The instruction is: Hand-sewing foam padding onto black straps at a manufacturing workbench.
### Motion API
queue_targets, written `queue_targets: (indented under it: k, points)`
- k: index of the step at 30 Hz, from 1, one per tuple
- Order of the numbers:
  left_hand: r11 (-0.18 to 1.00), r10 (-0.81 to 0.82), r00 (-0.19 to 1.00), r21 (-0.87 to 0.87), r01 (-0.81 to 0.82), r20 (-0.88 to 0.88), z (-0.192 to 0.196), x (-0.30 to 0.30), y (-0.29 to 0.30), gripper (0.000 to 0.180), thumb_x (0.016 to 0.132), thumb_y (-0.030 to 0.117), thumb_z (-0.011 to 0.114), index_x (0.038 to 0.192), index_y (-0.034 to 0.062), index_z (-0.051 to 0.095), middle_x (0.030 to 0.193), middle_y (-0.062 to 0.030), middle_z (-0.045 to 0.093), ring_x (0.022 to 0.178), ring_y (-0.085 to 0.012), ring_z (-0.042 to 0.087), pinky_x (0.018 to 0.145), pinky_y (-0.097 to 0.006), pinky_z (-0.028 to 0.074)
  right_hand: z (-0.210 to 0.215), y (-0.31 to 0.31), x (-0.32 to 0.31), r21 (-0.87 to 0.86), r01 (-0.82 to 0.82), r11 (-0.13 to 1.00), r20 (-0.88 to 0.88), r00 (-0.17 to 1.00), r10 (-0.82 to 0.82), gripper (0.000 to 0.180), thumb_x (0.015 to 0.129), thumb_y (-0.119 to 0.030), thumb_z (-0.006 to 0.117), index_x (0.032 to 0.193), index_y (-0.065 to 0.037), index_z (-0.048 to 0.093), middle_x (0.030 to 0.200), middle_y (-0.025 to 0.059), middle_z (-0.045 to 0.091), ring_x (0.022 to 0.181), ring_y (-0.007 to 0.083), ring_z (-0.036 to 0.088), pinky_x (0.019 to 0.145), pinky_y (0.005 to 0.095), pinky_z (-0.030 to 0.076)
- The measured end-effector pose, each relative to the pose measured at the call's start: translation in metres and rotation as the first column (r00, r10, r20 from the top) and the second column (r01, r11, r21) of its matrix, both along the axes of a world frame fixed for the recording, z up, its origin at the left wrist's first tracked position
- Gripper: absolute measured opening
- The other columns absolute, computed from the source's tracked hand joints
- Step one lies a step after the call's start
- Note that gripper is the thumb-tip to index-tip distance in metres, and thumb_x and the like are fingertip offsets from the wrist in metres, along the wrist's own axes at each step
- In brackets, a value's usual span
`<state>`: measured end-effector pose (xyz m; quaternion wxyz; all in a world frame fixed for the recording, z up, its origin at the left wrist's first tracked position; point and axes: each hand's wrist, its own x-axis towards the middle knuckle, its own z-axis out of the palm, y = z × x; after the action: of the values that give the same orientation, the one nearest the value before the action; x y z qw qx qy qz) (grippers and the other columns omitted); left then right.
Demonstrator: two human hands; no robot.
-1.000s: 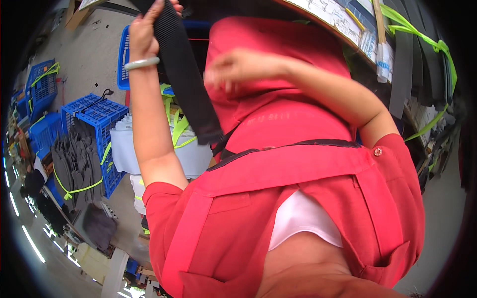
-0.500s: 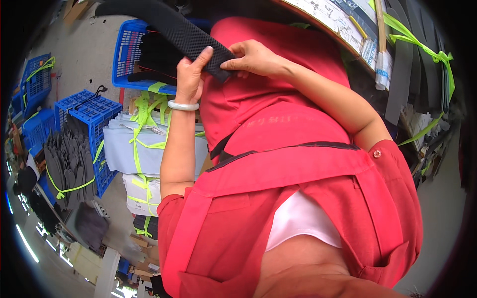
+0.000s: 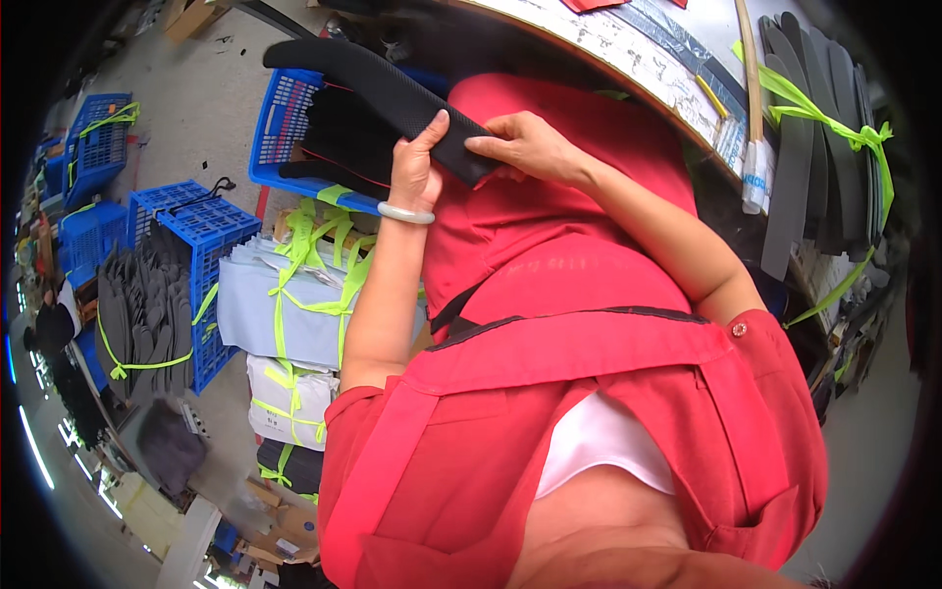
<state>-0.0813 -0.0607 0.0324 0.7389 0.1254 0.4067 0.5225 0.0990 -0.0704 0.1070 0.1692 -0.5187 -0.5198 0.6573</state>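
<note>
- Above the lap, left of centre: long black textured strip (image 3: 392,93), curving away to the far left over a blue crate (image 3: 280,133).
- Left hand (image 3: 417,167): grip closed round the strip's near end, thumb on top; pale bangle (image 3: 405,213) at the wrist.
- Right hand (image 3: 530,147): fingers pinched shut on the same end, just right of the left hand.
- Left, on the floor: pale wrapped packages (image 3: 265,309) tied with lime-green tape, stacked; grey pieces bundled beside another blue crate (image 3: 211,236).
- Far right: dark strips bound with green tape (image 3: 814,147) by the table (image 3: 638,59).
</note>
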Motion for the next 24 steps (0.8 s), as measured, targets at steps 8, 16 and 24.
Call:
queue_targets:
  k: [8,16,24]
  points:
    - [0.996,-0.064,0.962,-0.038,0.077,0.266,0.011,-0.009,0.024,0.025,0.087,0.017,0.070,0.104,-0.0001,0.062,0.102,-0.0110,0.067,0.098,-0.0230,0.065,0.092,-0.037,0.052,0.002,-0.005,0.009,0.150,0.347,0.926,-0.212,0.926,-0.313,0.024,0.096,-0.027,0.059,0.100,-0.004,0.062,0.074,-0.0009,0.056,0.058,0.0040,0.051,0.052,0.0199,0.043]
    - [1.000,0.007,0.886,-0.022,0.004,0.464,0.009,-0.005,0.046,0.031,0.091,0.021,0.064,0.110,-0.0022,0.060,0.110,-0.0143,0.067,0.107,-0.0278,0.063,0.101,-0.041,0.047,0.006,-0.014,-0.002,0.487,0.373,0.790,-0.113,0.924,-0.366,0.017,0.093,-0.015,0.062,0.102,-0.001,0.068,0.079,-0.0018,0.061,0.062,0.0046,0.051,0.057,0.0210,0.046]
    - [0.995,-0.093,0.937,0.011,0.095,0.338,0.003,0.031,0.027,0.030,0.091,0.029,0.063,0.107,0.0035,0.062,0.105,-0.0102,0.067,0.100,-0.0246,0.063,0.090,-0.038,0.048,-0.011,-0.003,-0.011,-0.145,0.576,0.805,-0.240,0.768,-0.593,0.019,0.085,-0.004,0.056,0.097,0.005,0.068,0.083,0.0093,0.068,0.068,0.0170,0.064,0.064,0.0287,0.055]
